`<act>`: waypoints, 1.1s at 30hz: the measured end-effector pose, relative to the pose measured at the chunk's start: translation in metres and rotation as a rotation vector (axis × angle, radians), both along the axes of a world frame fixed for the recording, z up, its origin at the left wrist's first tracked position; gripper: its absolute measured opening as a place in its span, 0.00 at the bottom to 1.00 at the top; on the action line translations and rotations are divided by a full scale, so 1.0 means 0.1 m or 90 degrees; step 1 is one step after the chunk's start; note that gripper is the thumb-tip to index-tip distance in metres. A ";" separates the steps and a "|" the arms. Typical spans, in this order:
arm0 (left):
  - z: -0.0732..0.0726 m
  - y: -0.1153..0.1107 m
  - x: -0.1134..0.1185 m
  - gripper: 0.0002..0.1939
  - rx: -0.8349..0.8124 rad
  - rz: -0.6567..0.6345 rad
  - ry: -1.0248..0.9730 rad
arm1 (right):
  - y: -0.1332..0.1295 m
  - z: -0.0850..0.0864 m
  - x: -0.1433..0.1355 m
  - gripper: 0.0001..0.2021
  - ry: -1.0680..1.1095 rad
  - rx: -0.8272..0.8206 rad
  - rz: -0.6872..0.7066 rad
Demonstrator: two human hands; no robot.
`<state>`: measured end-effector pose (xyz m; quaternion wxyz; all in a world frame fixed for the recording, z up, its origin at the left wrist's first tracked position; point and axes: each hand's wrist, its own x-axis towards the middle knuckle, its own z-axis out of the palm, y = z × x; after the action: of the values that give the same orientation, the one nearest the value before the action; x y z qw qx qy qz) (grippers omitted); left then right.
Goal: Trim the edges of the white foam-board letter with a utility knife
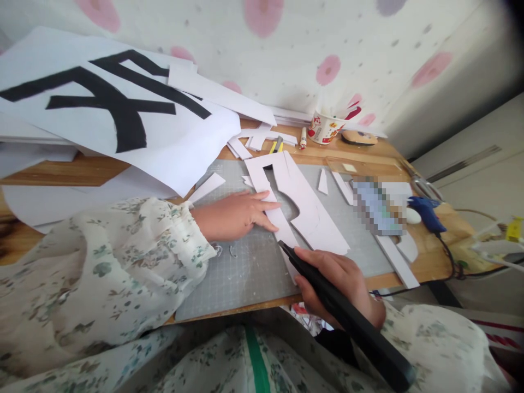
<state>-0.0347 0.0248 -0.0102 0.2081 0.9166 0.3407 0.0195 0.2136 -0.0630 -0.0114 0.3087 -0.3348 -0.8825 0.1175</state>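
R hand point(333, 278) fingers closed round a long black cutting tool point(347, 314), tip down on the white foam-board piece point(292, 204), near its lower end. L hand point(237, 215) flat, fingers spread, pressing the same piece from the left side. Piece lies on grey grid cutting mat point(241, 273), mat on wooden table point(98, 172). Offcut strips scattered on mat to the right. Blue glue gun point(426, 213) at right table edge, cord trailing off. Paper cup point(324, 128) at back by the wall. Big white sheet w/ black brush strokes point(110, 109) overhangs table on the left.
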 end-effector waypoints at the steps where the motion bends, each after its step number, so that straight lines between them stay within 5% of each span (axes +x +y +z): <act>1: 0.00 0.00 0.00 0.33 -0.002 0.000 0.001 | -0.01 -0.01 0.00 0.17 -0.003 0.000 -0.005; 21: 0.00 0.00 -0.01 0.33 -0.018 0.004 0.009 | -0.21 -0.05 0.05 0.20 -0.045 0.045 -0.013; 33: 0.07 -0.08 0.03 0.30 0.010 0.009 0.028 | -0.12 0.01 0.03 0.17 0.035 -0.055 -0.037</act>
<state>-0.0316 0.0168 -0.0037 0.1928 0.9161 0.3515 0.0033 0.2165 -0.0746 -0.0101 0.3215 -0.3696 -0.8578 0.1555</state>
